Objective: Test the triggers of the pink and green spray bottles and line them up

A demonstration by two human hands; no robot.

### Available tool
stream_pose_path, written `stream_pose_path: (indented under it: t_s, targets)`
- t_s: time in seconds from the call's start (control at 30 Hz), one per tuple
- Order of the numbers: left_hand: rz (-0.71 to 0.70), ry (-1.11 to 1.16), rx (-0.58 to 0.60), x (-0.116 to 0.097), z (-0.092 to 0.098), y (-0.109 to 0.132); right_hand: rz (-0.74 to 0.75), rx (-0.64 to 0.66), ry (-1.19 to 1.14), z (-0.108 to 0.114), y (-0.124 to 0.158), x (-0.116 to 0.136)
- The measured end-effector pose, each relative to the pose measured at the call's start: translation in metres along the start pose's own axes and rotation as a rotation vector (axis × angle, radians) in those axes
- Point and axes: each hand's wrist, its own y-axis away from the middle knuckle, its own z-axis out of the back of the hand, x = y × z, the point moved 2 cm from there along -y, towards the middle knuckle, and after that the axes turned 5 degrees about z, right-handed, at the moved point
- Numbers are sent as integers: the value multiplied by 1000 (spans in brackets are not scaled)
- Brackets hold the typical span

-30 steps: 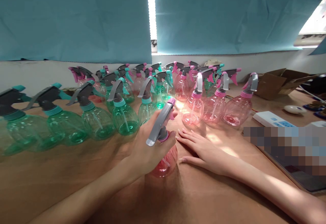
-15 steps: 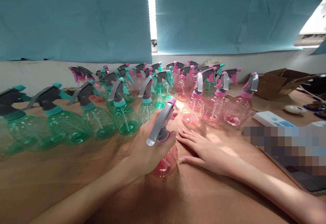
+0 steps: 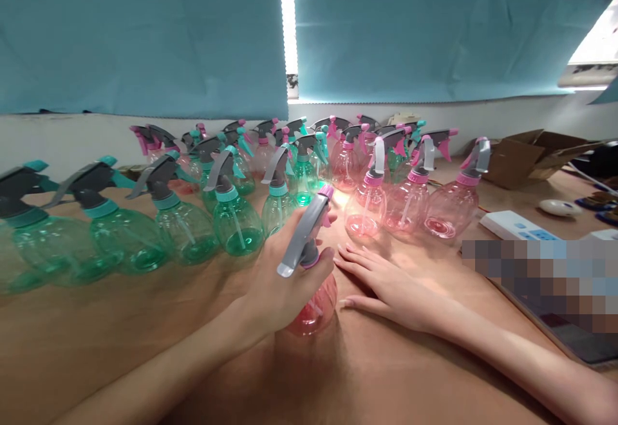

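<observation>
My left hand (image 3: 280, 277) is wrapped round the neck of a pink spray bottle (image 3: 316, 309), which stands upright on the wooden table (image 3: 386, 373). Its grey and pink trigger head rises above the hand, and the fingers on the far side are partly hidden. Just to the right, my right hand (image 3: 386, 286) lies flat on the table, fingers stretched out and holding nothing. Beyond the right hand stand pink spray bottles, the nearest being a clear pink one (image 3: 365, 212). Left of my left hand is a green spray bottle (image 3: 239, 225) with a teal collar.
More green bottles (image 3: 128, 238) line the left side, with several mixed pink and green ones behind. At right are an open cardboard box (image 3: 526, 158), a white power strip (image 3: 519, 226), a white mouse (image 3: 560, 208) and a partly pixelated flat device (image 3: 579, 341). Blue curtains (image 3: 145, 38) hang behind.
</observation>
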Motion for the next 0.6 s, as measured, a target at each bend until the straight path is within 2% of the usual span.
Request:
stream_pose_path:
  t_s: [0.17, 0.6]
  targets:
    - [-46, 21, -14, -4, 1, -2, -11, 5, 10, 2, 0, 1]
    - [-19, 58, -12, -10, 4, -3, -13, 27, 52, 4, -1, 3]
